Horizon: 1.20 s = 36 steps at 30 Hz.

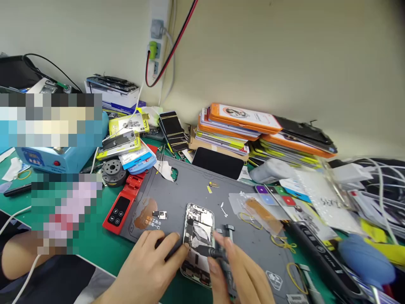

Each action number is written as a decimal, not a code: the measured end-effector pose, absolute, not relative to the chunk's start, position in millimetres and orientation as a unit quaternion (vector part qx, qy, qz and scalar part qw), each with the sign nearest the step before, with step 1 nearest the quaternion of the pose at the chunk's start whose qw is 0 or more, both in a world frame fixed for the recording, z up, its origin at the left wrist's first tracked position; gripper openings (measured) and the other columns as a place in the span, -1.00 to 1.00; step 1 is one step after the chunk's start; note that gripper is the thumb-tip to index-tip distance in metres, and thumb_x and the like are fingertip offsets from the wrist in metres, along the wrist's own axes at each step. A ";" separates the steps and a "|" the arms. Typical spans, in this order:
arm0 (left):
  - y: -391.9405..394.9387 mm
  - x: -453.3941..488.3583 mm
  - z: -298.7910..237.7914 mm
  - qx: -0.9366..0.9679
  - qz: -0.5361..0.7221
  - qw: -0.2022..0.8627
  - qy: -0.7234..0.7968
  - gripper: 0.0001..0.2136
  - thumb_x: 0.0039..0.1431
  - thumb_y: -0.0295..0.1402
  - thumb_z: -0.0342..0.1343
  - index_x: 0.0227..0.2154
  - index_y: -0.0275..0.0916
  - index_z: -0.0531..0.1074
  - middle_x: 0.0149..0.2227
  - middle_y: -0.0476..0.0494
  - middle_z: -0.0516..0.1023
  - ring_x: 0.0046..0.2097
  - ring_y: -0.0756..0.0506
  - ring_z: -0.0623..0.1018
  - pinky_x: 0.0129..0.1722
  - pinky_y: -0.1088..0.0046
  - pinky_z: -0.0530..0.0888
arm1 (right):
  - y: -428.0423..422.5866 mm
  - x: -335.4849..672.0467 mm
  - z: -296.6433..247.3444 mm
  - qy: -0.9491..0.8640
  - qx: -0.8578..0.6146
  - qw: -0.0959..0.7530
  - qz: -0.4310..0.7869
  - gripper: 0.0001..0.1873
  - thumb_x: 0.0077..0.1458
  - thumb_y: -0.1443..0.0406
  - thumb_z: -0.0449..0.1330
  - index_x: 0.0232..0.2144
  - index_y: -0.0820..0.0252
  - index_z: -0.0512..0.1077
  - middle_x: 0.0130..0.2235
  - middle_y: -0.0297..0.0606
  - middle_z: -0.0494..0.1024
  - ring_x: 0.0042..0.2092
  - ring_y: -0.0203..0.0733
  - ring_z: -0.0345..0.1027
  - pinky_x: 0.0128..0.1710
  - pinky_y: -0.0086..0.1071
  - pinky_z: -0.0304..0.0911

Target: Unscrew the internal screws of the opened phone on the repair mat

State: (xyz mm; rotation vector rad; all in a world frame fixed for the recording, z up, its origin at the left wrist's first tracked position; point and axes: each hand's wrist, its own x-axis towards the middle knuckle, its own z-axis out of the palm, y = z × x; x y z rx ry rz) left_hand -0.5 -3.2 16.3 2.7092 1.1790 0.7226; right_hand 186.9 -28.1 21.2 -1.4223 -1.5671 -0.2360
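Observation:
An opened smartphone (202, 226) with bare inner parts lies on a grey work mat (177, 190). My left hand (155, 264) is closed at the phone's left edge, fingertips against its frame, with a dark piece showing between the fingers. My right hand (238, 270) is at the phone's right side, thumb and forefinger around a dark slim tool (213, 252). The tool's tip points left over the phone's inside; its exact kind is blurred. A grey clamp (229, 231) stands beside the right fingers. Left of the phone lies a small metal-and-black part (160, 215).
A red device with touch buttons (118, 211) borders the mat's left. Behind are a black phone screen (218, 162) and stacked orange boxes (245, 117). At right lie a black pen-shaped tool (325, 257), blue blower (363, 259) and rubber bands (283, 242). Another person's arm (23, 253) shows at left.

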 end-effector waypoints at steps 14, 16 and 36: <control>-7.9 -4.2 9.9 0.892 0.227 0.003 0.391 -0.68 0.48 -0.52 0.17 0.21 -0.18 0.49 0.14 -0.16 0.59 -0.04 -0.19 0.51 -0.02 0.24 0.44 | -20.4 208.5 36.0 -0.741 -0.477 0.466 0.075 -0.46 0.48 0.47 0.22 0.39 -0.03 0.45 0.10 -0.23 0.69 0.06 -0.13 0.66 0.07 -0.32 0.56; -8.8 -4.5 8.9 0.891 0.225 0.000 0.394 -0.67 0.48 -0.52 0.18 0.22 -0.17 0.48 0.14 -0.15 0.59 -0.04 -0.18 0.51 -0.02 0.25 0.44 | -17.5 208.5 34.6 -0.747 -0.468 0.469 0.058 -0.48 0.49 0.46 0.21 0.38 0.02 0.45 0.11 -0.22 0.69 0.09 -0.13 0.64 0.10 -0.33 0.54; -9.0 -1.3 -0.1 0.884 0.253 0.006 0.394 -0.73 0.52 -0.47 0.15 0.20 -0.21 0.50 0.12 -0.18 0.58 -0.04 -0.20 0.50 -0.04 0.22 0.40 | -18.7 212.7 22.2 -0.732 -0.520 0.435 -0.068 -0.53 0.54 0.36 0.22 0.40 0.05 0.47 0.08 -0.13 0.67 0.07 0.01 0.59 0.05 -0.22 0.46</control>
